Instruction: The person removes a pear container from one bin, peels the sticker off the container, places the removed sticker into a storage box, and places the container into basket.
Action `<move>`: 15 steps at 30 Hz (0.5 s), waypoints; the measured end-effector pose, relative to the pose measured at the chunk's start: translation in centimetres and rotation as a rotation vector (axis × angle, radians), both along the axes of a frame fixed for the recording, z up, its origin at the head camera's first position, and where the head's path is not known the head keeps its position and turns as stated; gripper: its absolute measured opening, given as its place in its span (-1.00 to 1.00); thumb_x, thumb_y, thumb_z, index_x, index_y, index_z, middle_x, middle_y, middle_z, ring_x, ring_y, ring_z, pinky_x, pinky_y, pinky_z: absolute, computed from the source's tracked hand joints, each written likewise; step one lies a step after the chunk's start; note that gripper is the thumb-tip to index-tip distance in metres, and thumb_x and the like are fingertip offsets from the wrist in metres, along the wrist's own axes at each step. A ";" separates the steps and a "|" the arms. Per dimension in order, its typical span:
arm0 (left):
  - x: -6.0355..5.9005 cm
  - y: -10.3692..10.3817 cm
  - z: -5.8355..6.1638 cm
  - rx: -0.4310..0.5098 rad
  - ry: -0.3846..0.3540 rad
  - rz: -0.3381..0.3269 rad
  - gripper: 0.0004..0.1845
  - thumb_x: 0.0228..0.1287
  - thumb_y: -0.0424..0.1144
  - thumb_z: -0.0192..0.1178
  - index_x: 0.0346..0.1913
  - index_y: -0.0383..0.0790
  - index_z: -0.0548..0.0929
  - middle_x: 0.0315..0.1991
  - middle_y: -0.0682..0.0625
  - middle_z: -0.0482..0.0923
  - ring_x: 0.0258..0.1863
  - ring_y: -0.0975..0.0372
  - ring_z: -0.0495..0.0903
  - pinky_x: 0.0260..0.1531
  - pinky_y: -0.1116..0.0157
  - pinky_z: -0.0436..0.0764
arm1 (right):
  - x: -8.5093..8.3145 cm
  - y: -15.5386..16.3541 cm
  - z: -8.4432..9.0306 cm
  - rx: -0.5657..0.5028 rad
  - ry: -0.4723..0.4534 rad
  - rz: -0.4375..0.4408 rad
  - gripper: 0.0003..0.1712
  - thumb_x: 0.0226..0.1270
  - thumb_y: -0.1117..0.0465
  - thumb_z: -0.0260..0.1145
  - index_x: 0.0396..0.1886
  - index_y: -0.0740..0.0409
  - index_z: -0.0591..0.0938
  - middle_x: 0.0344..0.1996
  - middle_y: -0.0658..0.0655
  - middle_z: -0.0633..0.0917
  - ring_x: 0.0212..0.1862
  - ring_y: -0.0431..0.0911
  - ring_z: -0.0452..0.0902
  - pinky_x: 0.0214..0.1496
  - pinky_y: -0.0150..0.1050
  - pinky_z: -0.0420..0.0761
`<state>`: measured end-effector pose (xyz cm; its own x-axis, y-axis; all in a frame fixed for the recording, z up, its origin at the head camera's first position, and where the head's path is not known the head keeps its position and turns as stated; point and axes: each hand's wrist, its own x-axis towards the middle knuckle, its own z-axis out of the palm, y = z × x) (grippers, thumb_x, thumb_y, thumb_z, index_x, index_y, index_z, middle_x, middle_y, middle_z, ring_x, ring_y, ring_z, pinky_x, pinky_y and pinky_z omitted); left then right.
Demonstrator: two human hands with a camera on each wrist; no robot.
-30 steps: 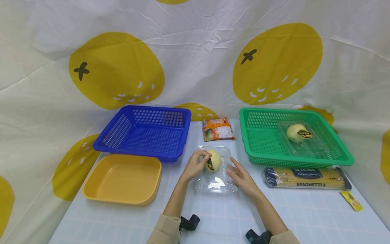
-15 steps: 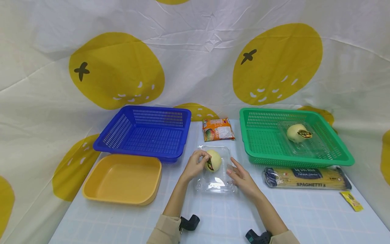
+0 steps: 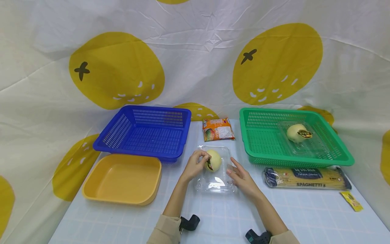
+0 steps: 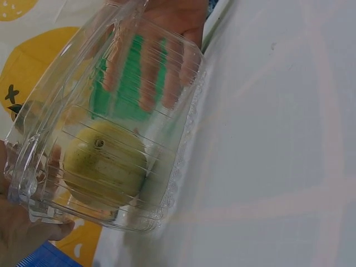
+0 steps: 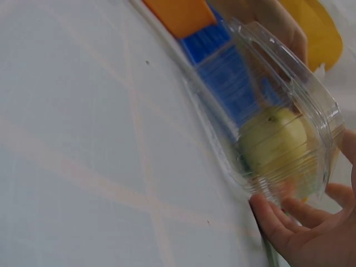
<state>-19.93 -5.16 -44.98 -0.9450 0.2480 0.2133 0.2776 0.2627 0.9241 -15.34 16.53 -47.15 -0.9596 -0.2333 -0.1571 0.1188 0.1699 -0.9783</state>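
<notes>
A clear plastic clamshell box (image 3: 214,179) lies on the table's middle with a yellow-green round fruit (image 3: 214,160) inside. My left hand (image 3: 196,165) grips the box's left side, fingers curled over it by the fruit. My right hand (image 3: 240,177) touches the right side with straight fingers. In the left wrist view the box (image 4: 111,111) and fruit (image 4: 103,167) fill the frame, my left hand (image 4: 22,233) holds its corner, and the right hand's fingers (image 4: 178,22) show through the plastic. The right wrist view shows the box (image 5: 289,100), the fruit (image 5: 272,142) and my right hand (image 5: 300,233).
A blue basket (image 3: 146,134) and a yellow tray (image 3: 122,179) stand left. At the right, a green basket (image 3: 298,159) holds another boxed fruit (image 3: 298,133). An orange packet (image 3: 217,129) lies behind, with a spaghetti pack (image 3: 307,178) and a small yellow sachet (image 3: 351,201) on the right.
</notes>
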 end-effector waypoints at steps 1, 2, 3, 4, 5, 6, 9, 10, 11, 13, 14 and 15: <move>0.0 0.0 0.0 0.002 -0.002 0.002 -0.84 0.36 -0.39 0.03 -0.27 -0.44 0.58 -0.14 -0.22 0.55 0.06 -0.03 0.42 0.16 -0.04 0.31 | 0.0 0.0 0.0 -0.001 -0.002 -0.002 -0.20 0.39 0.02 0.15 0.50 -0.06 0.00 0.39 0.38 0.17 0.38 0.25 0.11 0.20 0.06 0.43; 0.0 0.1 0.0 0.004 0.000 0.002 -0.84 0.36 -0.40 0.03 -0.26 -0.45 0.57 -0.14 -0.23 0.55 0.05 -0.04 0.42 0.16 -0.05 0.31 | 0.0 0.0 0.0 -0.001 0.000 -0.001 -0.20 0.39 0.02 0.15 0.50 -0.05 0.00 0.39 0.38 0.17 0.38 0.25 0.11 0.20 0.06 0.43; 0.0 0.1 0.1 0.005 -0.001 0.004 -0.84 0.36 -0.42 0.02 -0.25 -0.47 0.57 -0.14 -0.25 0.55 0.05 -0.05 0.42 0.16 -0.06 0.31 | 0.0 0.0 0.0 -0.001 0.000 -0.001 -0.20 0.39 0.02 0.15 0.50 -0.05 0.00 0.38 0.38 0.17 0.38 0.25 0.11 0.20 0.07 0.43; 0.1 0.1 0.3 0.004 0.002 0.004 -0.85 0.35 -0.44 0.02 -0.25 -0.49 0.56 -0.14 -0.27 0.55 0.05 -0.07 0.41 0.15 -0.08 0.31 | 0.0 0.0 0.0 -0.003 0.001 0.000 -0.20 0.39 0.03 0.15 0.50 -0.04 0.00 0.38 0.39 0.17 0.37 0.26 0.11 0.20 0.07 0.43; 0.4 0.1 0.8 0.003 0.006 0.003 -0.85 0.35 -0.45 0.01 -0.26 -0.51 0.55 -0.15 -0.29 0.55 0.04 -0.09 0.42 0.15 -0.08 0.31 | 0.0 0.0 0.0 -0.005 0.003 0.001 -0.20 0.39 0.03 0.15 0.50 -0.04 0.00 0.38 0.39 0.17 0.37 0.26 0.11 0.20 0.07 0.43; 0.6 0.2 1.2 0.004 0.009 0.000 -0.85 0.34 -0.47 0.00 -0.26 -0.53 0.55 -0.15 -0.32 0.55 0.03 -0.10 0.42 0.15 -0.09 0.31 | 0.0 0.0 0.0 -0.005 0.004 0.002 -0.20 0.40 0.03 0.15 0.50 -0.04 -0.01 0.38 0.39 0.17 0.37 0.26 0.11 0.20 0.07 0.43; 1.4 0.2 2.7 -0.004 0.015 -0.005 -0.86 0.33 -0.50 -0.01 -0.28 -0.56 0.53 -0.16 -0.35 0.56 0.02 -0.13 0.42 0.14 -0.08 0.31 | 0.0 0.0 0.0 -0.010 0.003 0.001 -0.21 0.40 0.04 0.14 0.50 -0.05 -0.01 0.38 0.38 0.17 0.38 0.26 0.10 0.20 0.08 0.42; 1.6 0.2 3.2 -0.009 0.024 -0.005 -0.86 0.33 -0.51 -0.01 -0.29 -0.55 0.53 -0.17 -0.34 0.56 0.01 -0.12 0.42 0.14 -0.07 0.32 | 0.0 0.0 0.1 -0.011 0.003 0.001 -0.21 0.40 0.04 0.14 0.50 -0.06 -0.01 0.39 0.38 0.17 0.38 0.26 0.10 0.20 0.08 0.42; 1.9 0.2 3.6 -0.012 0.032 -0.004 -0.86 0.32 -0.51 -0.02 -0.29 -0.55 0.53 -0.18 -0.34 0.57 0.00 -0.12 0.43 0.14 -0.06 0.32 | 0.0 0.0 0.1 -0.011 0.003 0.001 -0.21 0.40 0.04 0.14 0.50 -0.06 -0.01 0.39 0.38 0.17 0.38 0.26 0.10 0.20 0.08 0.42; 2.0 0.2 3.8 -0.018 0.034 -0.004 -0.86 0.32 -0.51 -0.02 -0.28 -0.56 0.53 -0.18 -0.34 0.57 0.01 -0.12 0.43 0.15 -0.07 0.31 | 0.0 0.0 0.1 -0.010 0.001 0.001 -0.21 0.40 0.03 0.14 0.50 -0.07 -0.01 0.39 0.38 0.17 0.38 0.25 0.10 0.20 0.08 0.42; 2.0 0.2 3.8 -0.020 0.036 -0.004 -0.86 0.32 -0.51 -0.02 -0.28 -0.57 0.53 -0.18 -0.34 0.57 0.02 -0.13 0.43 0.15 -0.08 0.31 | 0.0 0.0 0.1 -0.010 0.002 0.002 -0.20 0.40 0.03 0.14 0.50 -0.06 -0.01 0.39 0.38 0.17 0.38 0.25 0.10 0.20 0.08 0.42; 2.1 0.2 3.9 -0.021 0.036 -0.005 -0.86 0.32 -0.52 -0.03 -0.27 -0.57 0.53 -0.18 -0.34 0.57 0.02 -0.13 0.42 0.15 -0.08 0.30 | 0.0 0.0 0.1 -0.008 0.002 0.003 -0.20 0.40 0.03 0.14 0.50 -0.06 -0.01 0.39 0.38 0.17 0.38 0.25 0.11 0.20 0.08 0.42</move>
